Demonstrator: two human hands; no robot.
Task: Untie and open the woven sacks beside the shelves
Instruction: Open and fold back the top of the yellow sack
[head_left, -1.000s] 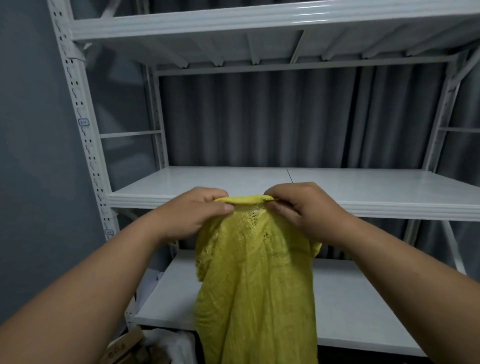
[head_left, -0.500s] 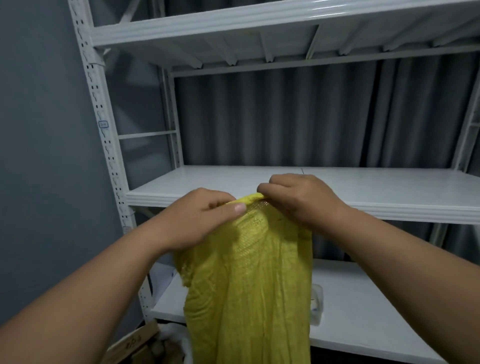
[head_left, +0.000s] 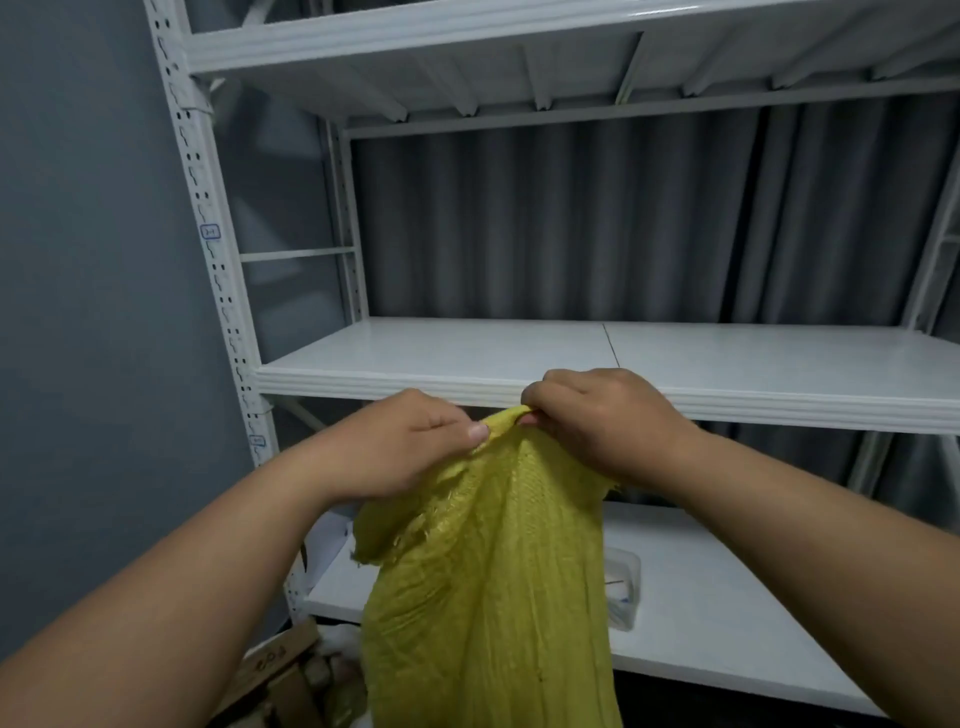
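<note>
I'm pinching the top edge of the yellow woven sack (head_left: 488, 571) with my left hand (head_left: 400, 447) and right hand (head_left: 597, 421), fingers curled tight, sack hanging before the white shelf (head_left: 727, 374).

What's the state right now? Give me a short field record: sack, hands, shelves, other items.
sack: yellow woven sack, held up in front of the shelves, hanging down, top edge bunched
left hand: left hand pinches the sack's top edge
right hand: right hand grips the top edge beside the left
tie: none visible
mouth: not visibly open
shelves: white metal shelves
other: clear tub on lower shelf; cardboard bottom left
</note>
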